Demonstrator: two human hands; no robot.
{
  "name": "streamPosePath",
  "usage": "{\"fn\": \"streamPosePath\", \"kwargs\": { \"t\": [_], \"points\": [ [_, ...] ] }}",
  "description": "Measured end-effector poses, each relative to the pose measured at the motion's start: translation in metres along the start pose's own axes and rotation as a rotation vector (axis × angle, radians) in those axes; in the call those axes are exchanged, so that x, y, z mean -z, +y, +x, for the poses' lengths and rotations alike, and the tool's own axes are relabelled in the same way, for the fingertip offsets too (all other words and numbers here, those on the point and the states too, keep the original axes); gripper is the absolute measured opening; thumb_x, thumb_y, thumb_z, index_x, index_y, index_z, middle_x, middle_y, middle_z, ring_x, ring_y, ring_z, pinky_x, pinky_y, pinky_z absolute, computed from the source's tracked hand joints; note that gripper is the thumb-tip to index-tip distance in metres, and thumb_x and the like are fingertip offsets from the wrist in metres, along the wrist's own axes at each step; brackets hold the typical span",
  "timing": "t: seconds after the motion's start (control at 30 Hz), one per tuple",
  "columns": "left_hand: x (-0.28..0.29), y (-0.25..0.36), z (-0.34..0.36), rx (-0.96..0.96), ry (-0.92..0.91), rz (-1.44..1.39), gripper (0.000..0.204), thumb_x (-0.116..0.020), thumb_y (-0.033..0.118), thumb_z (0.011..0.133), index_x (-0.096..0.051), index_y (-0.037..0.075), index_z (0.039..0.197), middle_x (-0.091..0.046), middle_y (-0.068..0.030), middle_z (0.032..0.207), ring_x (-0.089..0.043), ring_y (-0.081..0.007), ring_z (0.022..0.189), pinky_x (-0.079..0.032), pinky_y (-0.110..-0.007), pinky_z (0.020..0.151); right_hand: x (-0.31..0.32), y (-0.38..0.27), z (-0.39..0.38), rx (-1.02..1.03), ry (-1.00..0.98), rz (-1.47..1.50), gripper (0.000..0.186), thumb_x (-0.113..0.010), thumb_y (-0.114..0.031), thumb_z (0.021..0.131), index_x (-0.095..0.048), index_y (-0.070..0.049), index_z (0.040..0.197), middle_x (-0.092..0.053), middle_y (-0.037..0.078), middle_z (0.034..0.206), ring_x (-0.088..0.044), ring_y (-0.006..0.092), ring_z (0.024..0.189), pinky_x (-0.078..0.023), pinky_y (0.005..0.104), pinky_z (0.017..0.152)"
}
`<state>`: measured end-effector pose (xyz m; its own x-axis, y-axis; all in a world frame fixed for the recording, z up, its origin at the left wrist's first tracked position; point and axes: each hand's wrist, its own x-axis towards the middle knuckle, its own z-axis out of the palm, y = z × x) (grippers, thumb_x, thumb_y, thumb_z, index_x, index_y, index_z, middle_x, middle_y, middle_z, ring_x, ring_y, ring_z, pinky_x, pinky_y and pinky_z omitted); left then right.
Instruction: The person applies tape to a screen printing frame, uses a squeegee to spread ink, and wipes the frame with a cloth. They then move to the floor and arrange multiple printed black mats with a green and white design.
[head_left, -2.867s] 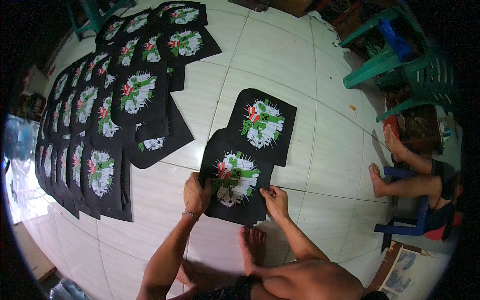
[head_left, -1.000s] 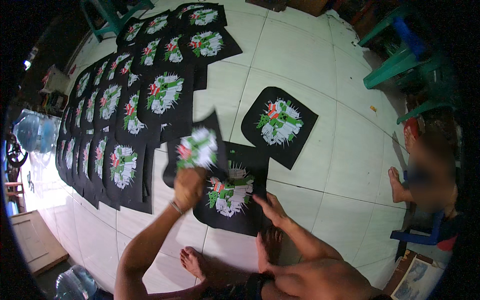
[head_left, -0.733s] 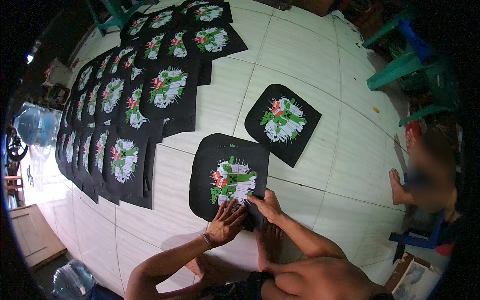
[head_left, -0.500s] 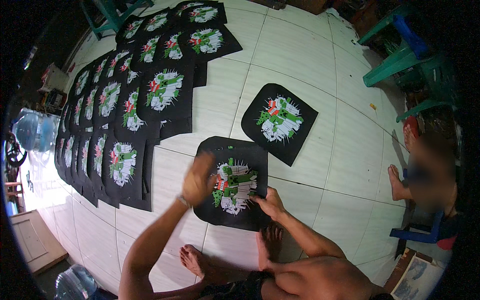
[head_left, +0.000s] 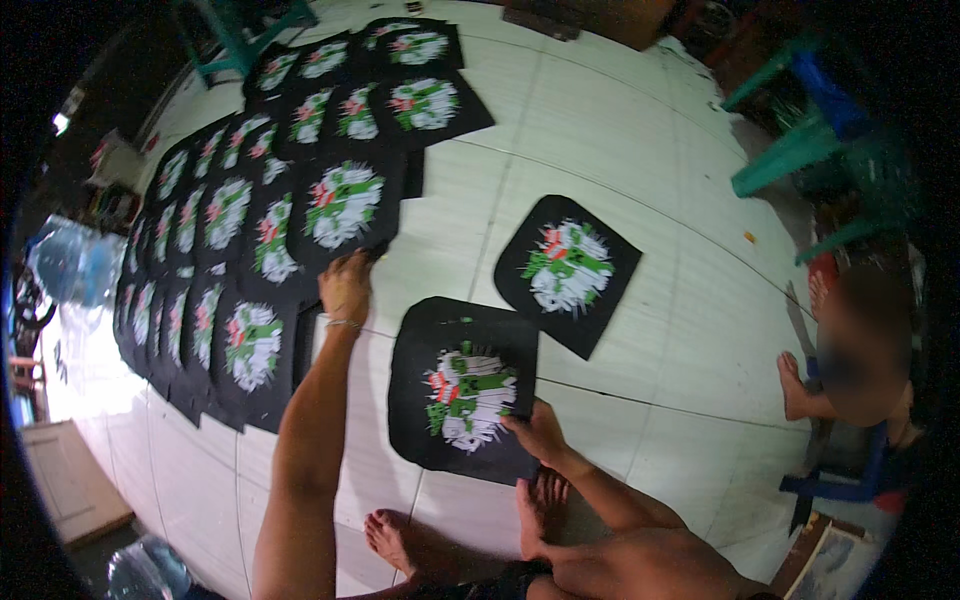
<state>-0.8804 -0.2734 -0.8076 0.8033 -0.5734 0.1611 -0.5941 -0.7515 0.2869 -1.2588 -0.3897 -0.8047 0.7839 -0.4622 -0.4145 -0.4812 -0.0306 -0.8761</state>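
My right hand (head_left: 538,434) grips the lower right edge of a black fabric-like panel (head_left: 410,375) with a green, white and red cartoon print, thumb on top. The panel has rounded corners and is in front of my feet. My left hand (head_left: 345,288) reaches out to the left, its fingers bunched at the near edge of another printed black panel (head_left: 343,205) in the spread of overlapping panels. Part of the fingertips is hidden and slightly blurred. A single matching panel (head_left: 568,262) lies apart on the tiles, beyond the one in my right hand.
Overlapping rows of printed panels (head_left: 250,340) cover the floor at the left. Green plastic stools (head_left: 790,160) stand at the far right, and another stool (head_left: 232,45) at the far left. A person (head_left: 865,350) sits at the right. Large clear water bottles (head_left: 75,262) stand at the left.
My left hand has moved from above the panel in front of me left and away to the edge of the spread. My right hand keeps its grip; the whole view has shifted slightly.
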Motion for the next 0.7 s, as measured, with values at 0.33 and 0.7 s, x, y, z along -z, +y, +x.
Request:
{"fn": "streamPosePath", "kwargs": {
  "t": [0.33, 0.7],
  "points": [
    [0.045, 0.097, -0.219, -0.452, -0.296, -0.259, 0.038, -0.063, 0.009, 0.079, -0.063, 0.008, 0.117, -0.065, -0.0116, 0.115, -0.061, -0.0315, 0.104, -0.044, -0.049, 0.088, -0.001, -0.029, -0.001, -0.253, -0.001, 0.617, 0.086, -0.057, -0.066, 0.087, -0.045, 0.001, 0.139, -0.046, 0.009, 0.143, -0.040, 0.0173, 0.129, -0.027, 0.0317, 0.110],
    [0.045, 0.058, -0.155, -0.391, -0.182, -0.271, 0.068, -0.070, 0.026, 0.082, -0.044, 0.005, 0.141, -0.046, -0.0177, 0.145, -0.042, -0.0376, 0.133, -0.032, -0.048, 0.112, 0.007, -0.009, 0.004, -0.284, 0.118, 0.374, 0.027, -0.072, 0.001, 0.081, -0.068, -0.002, 0.107, -0.071, 0.002, 0.102, -0.063, 0.0122, 0.088, -0.050, 0.0298, 0.081]
  ]
}}
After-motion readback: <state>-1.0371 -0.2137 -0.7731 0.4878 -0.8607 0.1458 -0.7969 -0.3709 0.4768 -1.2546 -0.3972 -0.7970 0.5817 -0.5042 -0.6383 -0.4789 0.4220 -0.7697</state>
